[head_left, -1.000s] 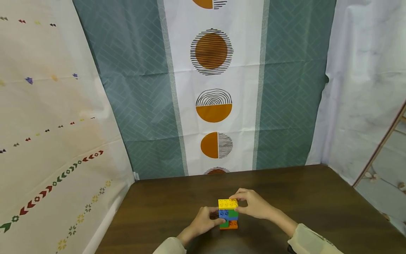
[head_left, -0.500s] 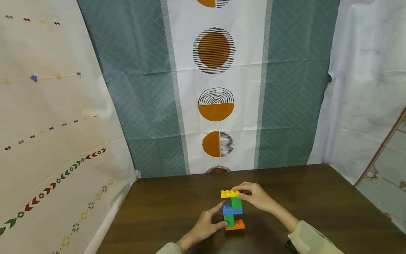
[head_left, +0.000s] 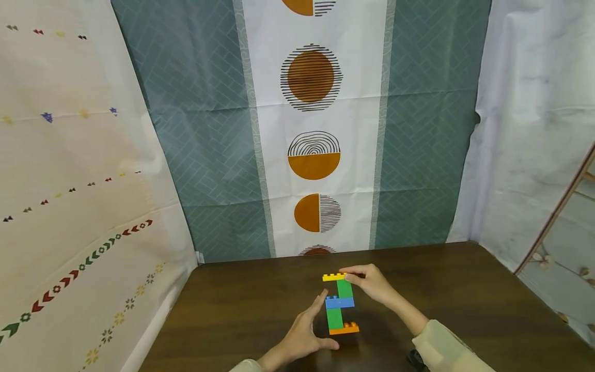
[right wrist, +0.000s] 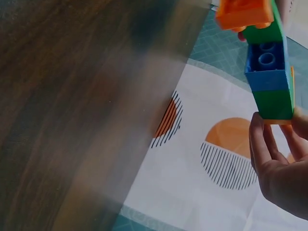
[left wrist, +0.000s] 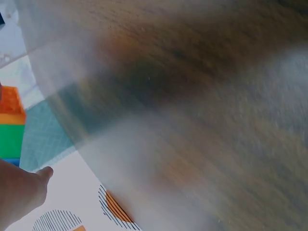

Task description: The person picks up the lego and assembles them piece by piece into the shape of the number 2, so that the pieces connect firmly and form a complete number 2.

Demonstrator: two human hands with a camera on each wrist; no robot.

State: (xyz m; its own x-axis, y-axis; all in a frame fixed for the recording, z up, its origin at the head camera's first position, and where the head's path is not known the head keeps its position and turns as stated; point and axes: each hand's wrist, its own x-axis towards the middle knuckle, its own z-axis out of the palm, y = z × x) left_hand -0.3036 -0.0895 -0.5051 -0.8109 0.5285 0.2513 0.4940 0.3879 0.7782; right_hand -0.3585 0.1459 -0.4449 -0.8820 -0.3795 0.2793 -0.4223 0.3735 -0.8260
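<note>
A stack of toy building bricks stands in a stepped column between the two hands. At its top is a yellow brick (head_left: 331, 277), over a green brick (head_left: 344, 289). Below them come a blue brick (head_left: 339, 303), a second green brick (head_left: 334, 319) and an orange brick (head_left: 344, 329) as the base. My right hand (head_left: 373, 284) pinches the top of the stack at the yellow brick's right end. To the left, my left hand (head_left: 299, 335) has thumb and forefinger spread wide around the stack's left side. In the right wrist view, hollow tubes show in the blue brick's underside (right wrist: 267, 60).
A dark brown wooden table (head_left: 241, 289) spreads under the hands. Behind it hangs a green and white curtain (head_left: 316, 119) with orange circles. A patterned cream cloth (head_left: 83, 186) hangs on the left, and a pale cloth (head_left: 530, 129) on the right.
The top of the stack has risen and turned, so the bricks show more from the side. The left hand has let go of the stack and opened wider; the right hand keeps its pinch.
</note>
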